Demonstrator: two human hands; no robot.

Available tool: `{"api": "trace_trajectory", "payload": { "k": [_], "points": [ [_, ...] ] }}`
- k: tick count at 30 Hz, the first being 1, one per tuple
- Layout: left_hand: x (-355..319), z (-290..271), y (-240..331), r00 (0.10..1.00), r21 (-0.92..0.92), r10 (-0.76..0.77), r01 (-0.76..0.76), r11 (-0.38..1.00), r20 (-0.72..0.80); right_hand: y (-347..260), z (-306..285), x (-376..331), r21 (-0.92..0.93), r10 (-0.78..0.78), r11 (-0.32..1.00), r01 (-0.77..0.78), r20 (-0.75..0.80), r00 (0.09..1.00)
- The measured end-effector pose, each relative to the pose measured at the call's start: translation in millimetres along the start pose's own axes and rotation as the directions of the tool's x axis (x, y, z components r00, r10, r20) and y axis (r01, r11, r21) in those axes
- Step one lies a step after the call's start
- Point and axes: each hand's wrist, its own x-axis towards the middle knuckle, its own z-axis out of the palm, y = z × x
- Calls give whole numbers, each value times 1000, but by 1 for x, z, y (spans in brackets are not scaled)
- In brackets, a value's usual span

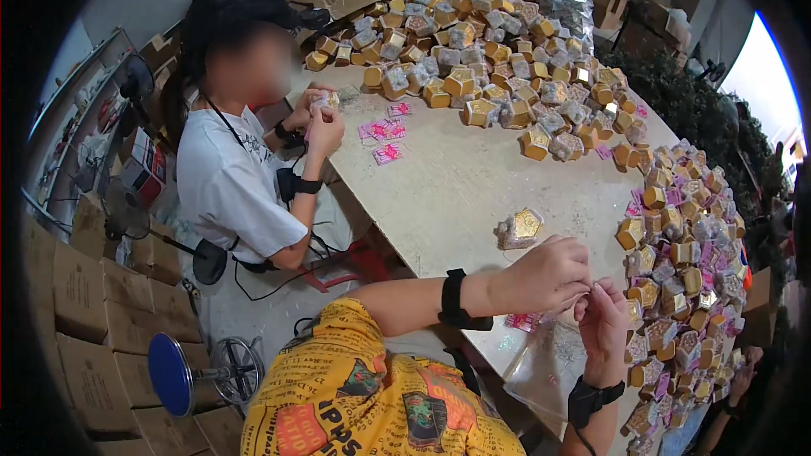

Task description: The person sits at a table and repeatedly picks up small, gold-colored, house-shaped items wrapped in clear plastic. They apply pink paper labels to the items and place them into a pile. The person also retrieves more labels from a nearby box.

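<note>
Small item pinched between both hands, too tiny to identify, held above table edge (473, 203). Left hand (545, 274) closed, fingertips gripping it. Right hand (604, 325) curled, fingers meeting left's, same pinch. Black wristbands on both wrists. Clear plastic bag (549, 367) lay just beneath hands. Single gold hexagonal box (519, 228) sat near, just beyond left hand. Heaps of gold boxes (676, 262) at right. Co-worker (241, 177) across table, hands busy with own small piece.

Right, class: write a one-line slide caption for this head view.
Two hands meet over a table heaped with small gold boxes; a co-worker sits opposite.
</note>
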Motion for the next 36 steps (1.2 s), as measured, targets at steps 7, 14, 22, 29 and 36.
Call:
{"api": "trace_trajectory", "payload": {
  "k": [7, 14, 22, 29, 36],
  "points": [
    [2, -29, 11, 985, 130, 144, -156, 979, 98, -2, 20, -6, 109, 11, 994, -15, 43, 999],
    [-1, -35, 13, 967, 404, 205, -251, 880, 154, 4, 35, -10, 72, -40, 997, 41, -15, 999],
    [12, -40, 22, 922, 505, 301, -386, 772, 244, -10, 29, -9, -364, -52, 927, 92, 117, 992],
    [12, -42, 25, 897, 477, 298, -428, 768, 326, -17, 33, -18, -519, -91, 850, 88, 21, 996],
    [5, -30, 2, 980, 119, -21, -3, 993, 200, -6, 43, -18, -838, -471, -124, 531, 521, 712]
  ]
}}
